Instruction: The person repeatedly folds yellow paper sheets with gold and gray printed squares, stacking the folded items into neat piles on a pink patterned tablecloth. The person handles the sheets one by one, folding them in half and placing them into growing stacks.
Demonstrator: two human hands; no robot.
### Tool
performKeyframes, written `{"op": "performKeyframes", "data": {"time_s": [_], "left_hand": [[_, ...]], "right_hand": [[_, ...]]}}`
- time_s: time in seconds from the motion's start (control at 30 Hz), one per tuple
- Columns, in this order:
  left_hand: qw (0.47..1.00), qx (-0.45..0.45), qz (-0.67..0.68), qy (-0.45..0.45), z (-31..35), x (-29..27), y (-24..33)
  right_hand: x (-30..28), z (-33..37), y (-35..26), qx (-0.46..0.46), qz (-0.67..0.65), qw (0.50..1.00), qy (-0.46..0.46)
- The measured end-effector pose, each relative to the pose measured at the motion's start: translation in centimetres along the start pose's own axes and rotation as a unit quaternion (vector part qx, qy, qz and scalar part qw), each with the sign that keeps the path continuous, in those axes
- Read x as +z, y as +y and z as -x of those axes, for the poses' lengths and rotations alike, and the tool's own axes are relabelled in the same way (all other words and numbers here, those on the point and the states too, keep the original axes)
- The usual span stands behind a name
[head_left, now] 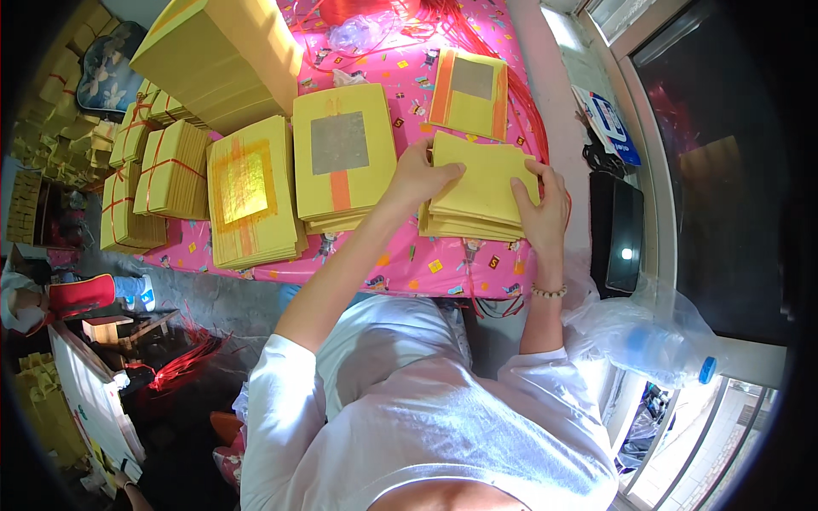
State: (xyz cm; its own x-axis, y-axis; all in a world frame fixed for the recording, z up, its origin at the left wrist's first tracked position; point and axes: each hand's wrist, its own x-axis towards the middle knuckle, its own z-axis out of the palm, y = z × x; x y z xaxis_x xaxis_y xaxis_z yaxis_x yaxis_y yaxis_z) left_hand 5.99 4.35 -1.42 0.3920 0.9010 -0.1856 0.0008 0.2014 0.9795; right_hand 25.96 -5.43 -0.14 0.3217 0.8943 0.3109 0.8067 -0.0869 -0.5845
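A stack of yellow joss paper (481, 183) lies on the pink patterned table cover at the right, plain side up, its layers a little uneven. My left hand (423, 175) grips its left edge, the thumb on top. At the right edge my right hand (543, 204) holds the same stack, thumb on top and fingers around the side. Just beyond it lies a thinner joss paper pile (470, 92) with a silver square and orange bands. Left of my hands stand a thicker silver-square stack (341, 149) and a gold-foil stack (247, 200).
Red-tied paper bundles (175, 170) and a tall yellow block (221, 64) fill the table's left side. Red strings (486, 30) trail along the far right edge. A plastic bottle (660, 353) in a clear bag sits by the window. Another person's hand (128, 481) shows at lower left.
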Motion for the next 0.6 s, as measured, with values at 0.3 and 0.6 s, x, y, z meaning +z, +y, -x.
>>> {"op": "performKeyframes", "data": {"time_s": [0.3, 0.6], "left_hand": [[0.942, 0.070, -0.321, 0.068, 2.8, 1.3, -1.1], [0.934, 0.220, -0.260, 0.106, 4.0, 2.8, -6.6]], "right_hand": [[4.0, 4.0, 2.2, 0.175, -0.339, 0.924, 0.011], [5.9, 5.3, 3.0, 0.105, -0.242, 0.962, 0.073]]}}
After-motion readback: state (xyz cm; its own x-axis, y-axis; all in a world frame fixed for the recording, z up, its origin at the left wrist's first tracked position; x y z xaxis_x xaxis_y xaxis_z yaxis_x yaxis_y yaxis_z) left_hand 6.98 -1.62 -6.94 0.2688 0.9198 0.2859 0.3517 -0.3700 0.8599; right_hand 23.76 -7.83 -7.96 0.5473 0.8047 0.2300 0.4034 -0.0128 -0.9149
